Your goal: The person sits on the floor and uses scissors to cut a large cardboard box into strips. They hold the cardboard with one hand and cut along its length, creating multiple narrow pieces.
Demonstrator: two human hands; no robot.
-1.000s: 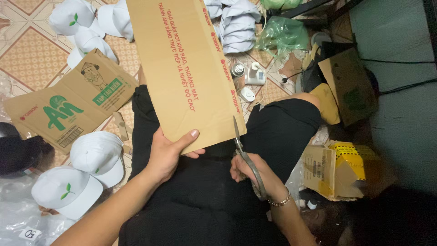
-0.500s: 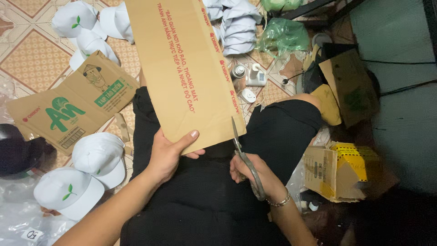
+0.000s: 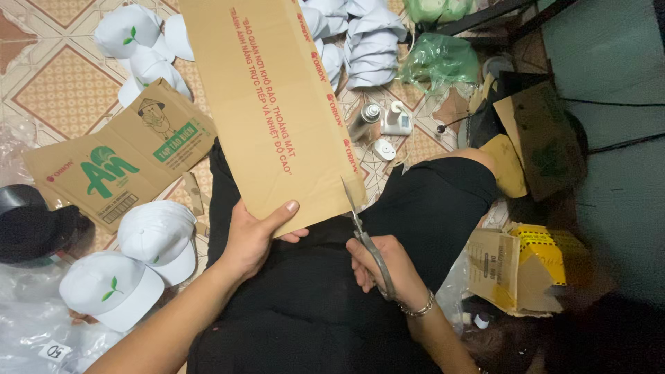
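Left hand (image 3: 253, 239) pinches the stiff, light cardboard sheet (image 3: 273, 111) at its 6 o'clock edge — right hand (image 3: 381, 266), fingers curled, grips scissors (image 3: 364, 232).

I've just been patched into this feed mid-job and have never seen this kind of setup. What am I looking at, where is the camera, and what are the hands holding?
There is no machine here: these are a person's two bare hands, seen from a camera worn on their head and looking down at their lap. The person sits on a tiled floor in black clothes. The left hand grips the lower edge of a long brown cardboard sheet with red print. The right hand holds scissors, whose blades meet the sheet's lower right corner. Around them lie white caps, a flattened printed carton, a black hat, a green plastic bag, small bottles and a torn yellow and brown box.
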